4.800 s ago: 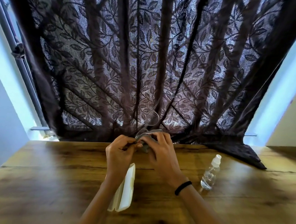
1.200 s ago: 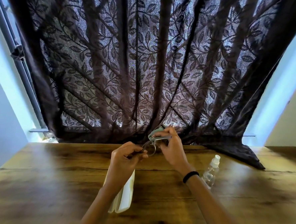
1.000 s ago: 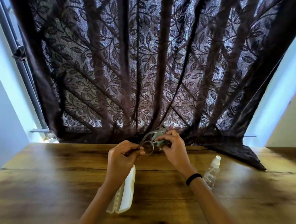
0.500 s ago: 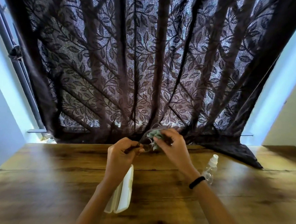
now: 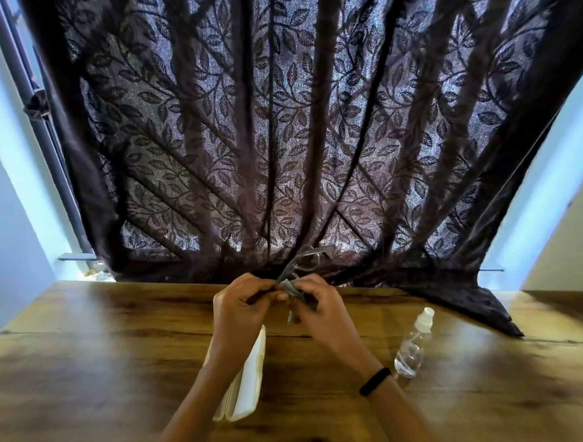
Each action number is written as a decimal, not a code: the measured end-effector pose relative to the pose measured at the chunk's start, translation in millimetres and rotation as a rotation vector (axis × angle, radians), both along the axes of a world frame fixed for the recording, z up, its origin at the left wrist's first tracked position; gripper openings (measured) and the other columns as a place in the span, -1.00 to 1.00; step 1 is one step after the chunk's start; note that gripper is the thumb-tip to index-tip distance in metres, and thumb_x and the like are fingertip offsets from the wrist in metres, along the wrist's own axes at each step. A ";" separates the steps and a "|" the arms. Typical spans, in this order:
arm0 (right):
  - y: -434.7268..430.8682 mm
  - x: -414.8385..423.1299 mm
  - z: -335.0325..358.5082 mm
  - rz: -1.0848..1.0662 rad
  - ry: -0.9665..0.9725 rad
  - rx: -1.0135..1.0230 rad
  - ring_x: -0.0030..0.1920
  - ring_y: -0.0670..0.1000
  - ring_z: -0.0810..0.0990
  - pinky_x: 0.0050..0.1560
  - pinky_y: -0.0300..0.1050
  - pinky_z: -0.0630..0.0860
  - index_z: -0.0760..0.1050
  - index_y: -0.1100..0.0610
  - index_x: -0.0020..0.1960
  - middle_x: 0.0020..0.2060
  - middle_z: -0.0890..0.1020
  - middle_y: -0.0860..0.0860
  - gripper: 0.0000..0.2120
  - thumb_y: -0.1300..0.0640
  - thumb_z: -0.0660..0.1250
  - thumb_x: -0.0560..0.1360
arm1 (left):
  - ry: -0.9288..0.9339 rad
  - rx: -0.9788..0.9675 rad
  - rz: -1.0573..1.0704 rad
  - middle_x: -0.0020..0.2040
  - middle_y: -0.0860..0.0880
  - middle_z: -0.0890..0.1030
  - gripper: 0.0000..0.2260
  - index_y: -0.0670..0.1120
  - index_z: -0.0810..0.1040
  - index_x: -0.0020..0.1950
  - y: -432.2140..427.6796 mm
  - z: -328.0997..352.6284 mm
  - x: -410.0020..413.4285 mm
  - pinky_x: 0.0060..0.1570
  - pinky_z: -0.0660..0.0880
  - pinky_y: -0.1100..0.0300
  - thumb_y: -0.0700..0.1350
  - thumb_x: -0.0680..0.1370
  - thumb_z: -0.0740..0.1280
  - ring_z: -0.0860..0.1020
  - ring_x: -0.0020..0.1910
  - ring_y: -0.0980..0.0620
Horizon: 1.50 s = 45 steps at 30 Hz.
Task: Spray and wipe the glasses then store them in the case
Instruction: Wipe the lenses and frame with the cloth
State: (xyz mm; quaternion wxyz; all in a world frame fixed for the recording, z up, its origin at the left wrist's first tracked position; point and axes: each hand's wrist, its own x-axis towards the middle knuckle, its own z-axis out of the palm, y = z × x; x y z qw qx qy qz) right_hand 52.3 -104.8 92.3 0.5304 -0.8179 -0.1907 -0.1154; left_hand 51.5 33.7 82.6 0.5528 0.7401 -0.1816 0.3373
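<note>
Thin-framed glasses (image 5: 304, 263) stick up above both hands over the far middle of the wooden table (image 5: 105, 346). My left hand (image 5: 240, 308) pinches the glasses at their lower end. My right hand (image 5: 319, 308) grips a small grey-green cloth (image 5: 292, 289) folded against the glasses. A white glasses case (image 5: 248, 382) lies on the table under my left forearm, partly hidden by it. A small clear spray bottle (image 5: 412, 347) with a white nozzle stands to the right of my right wrist.
A dark leaf-patterned curtain (image 5: 288, 135) hangs right behind the table, and its hem spills onto the far right of the tabletop (image 5: 476, 307). Pale walls flank the window on both sides.
My right hand with the cloth has come down and closer to my left hand. The glasses now poke up above both hands instead of lying between them.
</note>
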 end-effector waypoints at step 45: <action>-2.0 -9.8 11.1 -0.037 0.182 0.407 -0.38 -0.18 0.57 -0.40 -0.36 0.45 0.58 0.22 -0.07 -0.29 0.64 0.06 -0.90 0.24 0.39 0.43 | 0.129 0.398 0.169 -0.17 0.04 0.67 -0.81 -0.03 0.67 -0.09 -6.4 7.5 0.9 -0.30 0.55 0.02 -0.28 0.41 0.39 0.61 -0.24 0.00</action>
